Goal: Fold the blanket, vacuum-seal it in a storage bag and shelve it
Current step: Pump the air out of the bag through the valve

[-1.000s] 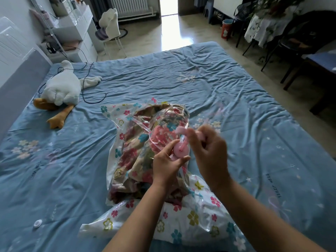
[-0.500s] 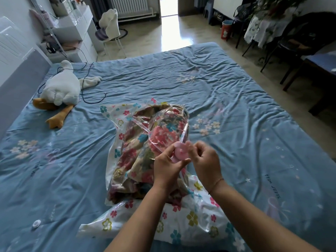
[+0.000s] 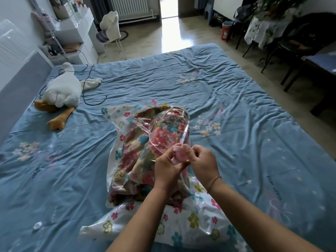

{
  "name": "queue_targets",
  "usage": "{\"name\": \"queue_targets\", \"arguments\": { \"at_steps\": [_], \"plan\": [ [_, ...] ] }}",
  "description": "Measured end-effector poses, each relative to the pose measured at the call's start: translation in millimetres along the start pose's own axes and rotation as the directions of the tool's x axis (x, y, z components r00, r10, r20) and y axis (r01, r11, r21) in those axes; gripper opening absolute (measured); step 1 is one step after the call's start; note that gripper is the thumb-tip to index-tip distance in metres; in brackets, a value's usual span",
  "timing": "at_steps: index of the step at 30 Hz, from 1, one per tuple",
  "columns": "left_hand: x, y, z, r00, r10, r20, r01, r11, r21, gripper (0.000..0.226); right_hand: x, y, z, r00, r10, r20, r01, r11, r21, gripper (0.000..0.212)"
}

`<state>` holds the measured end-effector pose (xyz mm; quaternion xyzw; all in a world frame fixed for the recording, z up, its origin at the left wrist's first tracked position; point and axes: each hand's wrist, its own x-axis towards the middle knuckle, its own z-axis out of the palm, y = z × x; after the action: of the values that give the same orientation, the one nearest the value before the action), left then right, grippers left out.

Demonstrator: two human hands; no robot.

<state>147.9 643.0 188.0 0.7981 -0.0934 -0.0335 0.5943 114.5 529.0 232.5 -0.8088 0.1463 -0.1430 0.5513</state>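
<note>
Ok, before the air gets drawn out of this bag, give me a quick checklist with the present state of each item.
1. Blanket inside the storage bag: ok, its floral fabric shows through the clear plastic.
2. Both hands on the pink valve: ok, left hand and right hand pinch it from either side.
3. Bag opening sealed: cannot tell, the seal is not clearly visible.
4. Air already out: not ok, the bag looks puffy and loose.
5. Bag resting flat on the bed: ok.
6. Small white cap at hand: not ok, it lies apart on the sheet, to the left.
</note>
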Motion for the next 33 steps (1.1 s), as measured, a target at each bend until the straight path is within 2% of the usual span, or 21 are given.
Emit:
{"name": "queue_targets", "arguments": {
  "at_steps": [1,3,5,6,8,9,11,13,14,15,18,20,22,24,26,27,28,30,32,33],
  "plan": [
    [1,1,-1,1.0,0.001,-0.005,-0.001,1.0,-0.001,0.063,1,-8,-2,1.0,-0.009,0.006,0.009,1.0,0.029,0.061],
    [6,0,-4,1.0,0.004,-0.016,-0.003,1.0,0.02,0.071,-2,-44,-13,0.991,-0.117,-0.064,0.127,0.974,0.189,0.056],
    [8,-1,-7,1.0,0.01,-0.015,-0.009,0.999,0.032,0.075,-7,-72,-24,0.962,-0.222,-0.159,0.268,0.878,0.396,0.046],
    [8,-1,-7,1.0,0.01,-0.013,-0.009,1.0,0.029,0.076,-11,-80,-27,0.94,-0.268,-0.209,0.334,0.844,0.419,0.042],
    [6,-1,-6,1.0,0.007,-0.018,-0.007,1.0,0.023,0.076,-17,-76,-24,0.911,-0.318,-0.263,0.393,0.862,0.32,0.044],
    [4,-1,-5,1.0,0.009,-0.018,-0.009,1.0,0.019,0.076,-18,-63,-20,0.922,-0.296,-0.248,0.359,0.894,0.269,0.046],
    [1,-1,-2,1.0,0.015,-0.008,-0.015,1.0,0.025,0.069,-13,-28,-12,0.98,-0.157,-0.124,0.176,0.971,0.161,0.059],
    [-1,0,1,1.0,0.007,-0.002,-0.007,1.0,0.016,0.057,-10,-10,-6,1.0,-0.01,-0.01,0.01,0.998,0.06,0.073],
    [0,0,1,1.0,0.005,-0.006,-0.005,1.0,0.006,0.056,-8,-11,-8,1.0,0.011,0.004,-0.011,0.998,0.068,0.074],
    [2,0,0,1.0,0.006,-0.011,-0.006,1.0,0.003,0.061,-7,-21,-11,0.999,-0.028,-0.018,0.03,0.992,0.124,0.07],
    [7,-5,-3,1.0,0.005,-0.015,-0.005,1.0,0.012,0.073,-7,-63,-28,0.955,-0.214,-0.205,0.275,0.899,0.341,0.051],
    [8,-7,-4,1.0,0.0,-0.017,0.0,1.0,0.029,0.072,-7,-68,-32,0.918,-0.289,-0.274,0.38,0.84,0.387,0.051],
    [5,-7,-2,1.0,-0.002,-0.022,0.002,0.999,0.032,0.068,-9,-49,-24,0.94,-0.257,-0.226,0.322,0.889,0.325,0.054],
    [1,-6,1,1.0,0.01,-0.016,-0.01,0.999,0.037,0.061,-6,-13,-13,0.987,-0.135,-0.085,0.148,0.973,0.175,0.06],
    [-2,-4,4,1.0,0.008,-0.005,-0.008,0.999,0.031,0.051,-2,8,-5,1.0,0.002,0.023,-0.002,1.0,0.003,0.062],
    [-2,-4,4,1.0,0.006,-0.006,-0.006,1.0,0.023,0.05,0,7,-6,0.999,0.023,0.036,-0.022,0.999,-0.023,0.061],
    [-1,-4,3,1.0,0.011,-0.013,-0.011,1.0,0.022,0.052,2,0,-8,1.0,-0.005,0.021,0.005,1.0,0.01,0.06],
    [4,-4,0,0.999,0.02,-0.025,-0.019,0.999,0.035,0.062,0,-32,-19,0.984,-0.141,-0.113,0.157,0.976,0.148,0.061],
    [7,-8,-2,0.999,0.01,-0.031,-0.009,0.999,0.032,0.068,-3,-64,-29,0.938,-0.259,-0.23,0.319,0.904,0.284,0.058],
    [7,-10,-2,1.0,0.0,-0.031,0.0,1.0,0.027,0.068,-4,-68,-30,0.925,-0.282,-0.254,0.355,0.881,0.314,0.058]
  ]
}}
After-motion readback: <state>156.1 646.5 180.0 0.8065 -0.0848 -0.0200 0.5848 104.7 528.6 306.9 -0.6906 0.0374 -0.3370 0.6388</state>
